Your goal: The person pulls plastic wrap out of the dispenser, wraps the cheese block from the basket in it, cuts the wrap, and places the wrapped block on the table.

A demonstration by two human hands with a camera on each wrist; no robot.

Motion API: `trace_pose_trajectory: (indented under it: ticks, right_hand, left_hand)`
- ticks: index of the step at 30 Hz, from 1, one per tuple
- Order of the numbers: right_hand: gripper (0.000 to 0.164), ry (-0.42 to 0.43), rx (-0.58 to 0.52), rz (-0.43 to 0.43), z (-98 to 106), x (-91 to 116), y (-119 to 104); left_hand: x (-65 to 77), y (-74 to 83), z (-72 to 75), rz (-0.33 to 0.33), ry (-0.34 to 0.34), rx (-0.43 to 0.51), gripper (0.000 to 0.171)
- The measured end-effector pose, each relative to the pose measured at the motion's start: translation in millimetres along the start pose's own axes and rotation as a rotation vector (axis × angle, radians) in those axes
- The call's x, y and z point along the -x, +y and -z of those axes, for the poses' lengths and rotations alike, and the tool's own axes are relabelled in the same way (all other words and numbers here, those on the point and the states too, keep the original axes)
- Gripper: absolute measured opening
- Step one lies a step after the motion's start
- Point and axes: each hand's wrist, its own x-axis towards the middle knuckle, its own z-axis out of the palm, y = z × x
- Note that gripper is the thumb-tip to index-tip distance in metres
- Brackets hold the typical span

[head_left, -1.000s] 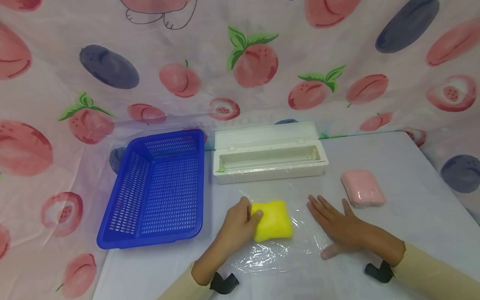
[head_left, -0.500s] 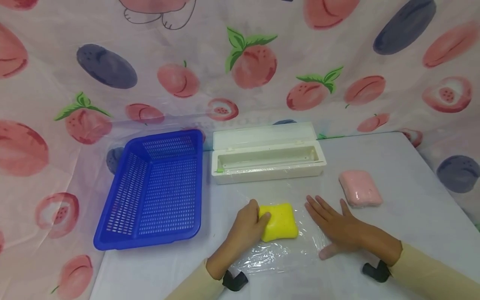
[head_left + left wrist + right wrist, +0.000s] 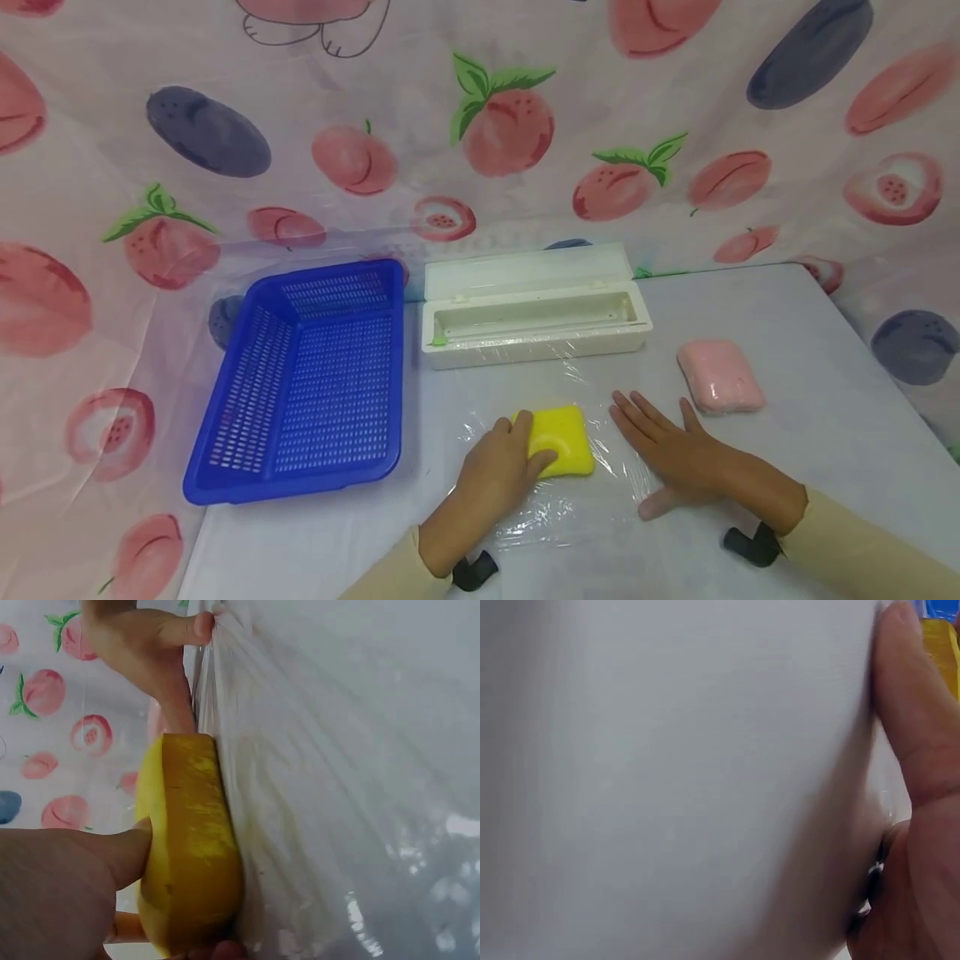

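Note:
My left hand (image 3: 495,467) holds a yellow sponge-like block (image 3: 568,442) by its left side, thumb on the near face and fingers over the top. The block sits on a sheet of clear cling film (image 3: 611,475), which lies creased over the table. In the left wrist view, the block (image 3: 199,840) stands close against the film, with the left thumb on its side. My right hand (image 3: 678,454) rests flat with spread fingers on the film's right edge, holding nothing. The film runs back to the front lip of an open white cling film dispenser (image 3: 525,352).
A pink block (image 3: 722,377) with a shiny wrapped surface lies to the right of my right hand. On the left stands a blue perforated basket (image 3: 337,392). Behind the white-covered table (image 3: 795,325) hangs a fruit-patterned cloth (image 3: 360,92).
My left hand and the yellow block have moved a little to the right over the film. The left fingers now lie further over the block's top. The right hand has stayed in place.

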Motion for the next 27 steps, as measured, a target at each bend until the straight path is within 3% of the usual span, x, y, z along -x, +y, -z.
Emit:
trace_pose_trajectory:
  ticks: [8, 14, 18, 21, 23, 25, 27]
  right_hand:
    - [0.131, 0.072, 0.074, 0.01, -0.4, 9.1, 3.2]
    - [0.117, 0.095, 0.004, 0.05, 4.0, 22.2, 4.8]
    - [0.096, 0.219, 0.04, 0.111, 13.9, 33.0, 4.3]
    - [0.065, 0.307, 0.014, 0.159, 20.1, 38.6, 3.9]
    - [0.048, 0.303, -0.038, 0.178, 20.8, 41.1, 3.0]
    - [0.037, 0.256, -0.091, 0.201, 18.1, 42.5, 0.6]
    - [0.032, 0.198, -0.106, 0.226, 13.3, 43.0, -2.4]
  left_hand:
    - [-9.4, -8.4, -3.0, -0.004, -0.07, 0.093, 0.057]
    - [-9.0, -10.3, -1.2, 0.001, -0.084, 0.109, 0.058]
    - [-5.9, -11.6, 2.6, -0.005, -0.101, 0.115, 0.062]
    - [2.0, -15.3, 8.9, -0.02, -0.132, 0.167, 0.073]
    - [11.4, -18.8, 14.8, -0.041, -0.165, 0.164, 0.078]
    - [23.7, -23.8, 22.1, -0.094, -0.204, 0.104, 0.071]
    - [35.9, -32.0, 28.0, -0.19, -0.256, -0.022, 0.055]
